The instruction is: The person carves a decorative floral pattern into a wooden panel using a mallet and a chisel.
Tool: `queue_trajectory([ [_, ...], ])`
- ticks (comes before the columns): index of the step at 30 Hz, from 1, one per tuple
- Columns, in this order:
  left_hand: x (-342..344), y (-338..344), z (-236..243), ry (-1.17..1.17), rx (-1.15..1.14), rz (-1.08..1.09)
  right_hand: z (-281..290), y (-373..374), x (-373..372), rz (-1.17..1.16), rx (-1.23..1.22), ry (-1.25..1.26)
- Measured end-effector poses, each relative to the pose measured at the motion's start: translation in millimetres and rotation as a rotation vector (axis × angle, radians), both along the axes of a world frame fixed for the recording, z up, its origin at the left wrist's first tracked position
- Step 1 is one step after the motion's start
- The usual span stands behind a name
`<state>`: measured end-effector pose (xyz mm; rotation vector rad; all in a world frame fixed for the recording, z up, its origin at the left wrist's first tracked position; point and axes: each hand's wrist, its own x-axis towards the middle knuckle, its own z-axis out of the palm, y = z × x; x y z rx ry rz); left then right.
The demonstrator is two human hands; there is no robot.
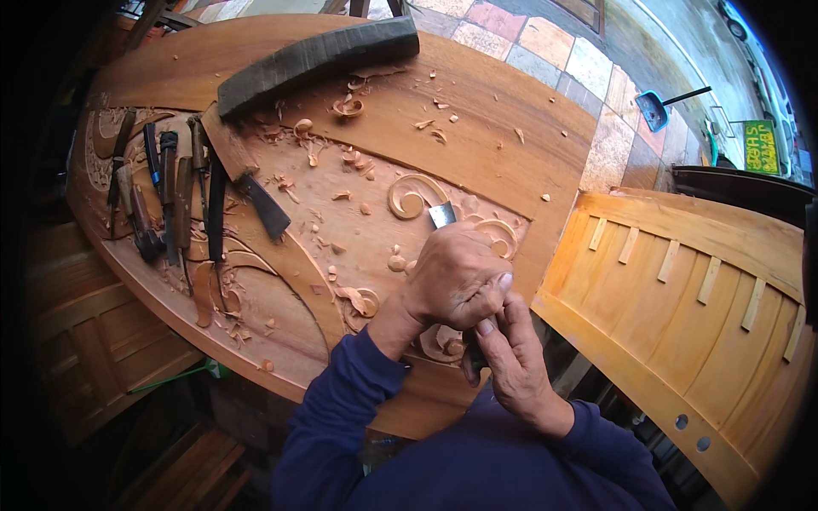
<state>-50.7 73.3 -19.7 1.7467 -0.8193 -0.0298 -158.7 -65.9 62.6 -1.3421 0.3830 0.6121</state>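
Both my hands are closed around a wood-carving chisel over a carved wooden panel [383,175]. My left hand [460,277] wraps the chisel near its blade [442,215], which points away from me beside a carved scroll [413,198]. My right hand [520,366] grips the dark handle [474,362] at the near end, its thumb along it. Most of the tool is hidden by my fingers. More carved scrollwork shows past and below my hands, and curled wood shavings [347,106] lie scattered over the panel.
A long dark block [319,64] lies across the panel's far side, near a flat steel blade [268,209]. Several carving tools [170,183] lie at the left. A slatted wooden panel [673,272] stands at right; a blue dustpan [653,111] rests on the tiled floor beyond.
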Motion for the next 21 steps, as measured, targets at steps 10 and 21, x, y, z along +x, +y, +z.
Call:
queue_trajectory([
  [10, 5, 0, 3, 0.018, -0.066, 0.026, -28, 6, 19, -0.398, -0.180, -0.504],
  [21, 6, -9, 3, -0.016, -0.059, 0.142, -45, -11, 29, -0.480, -0.121, -0.604],
])
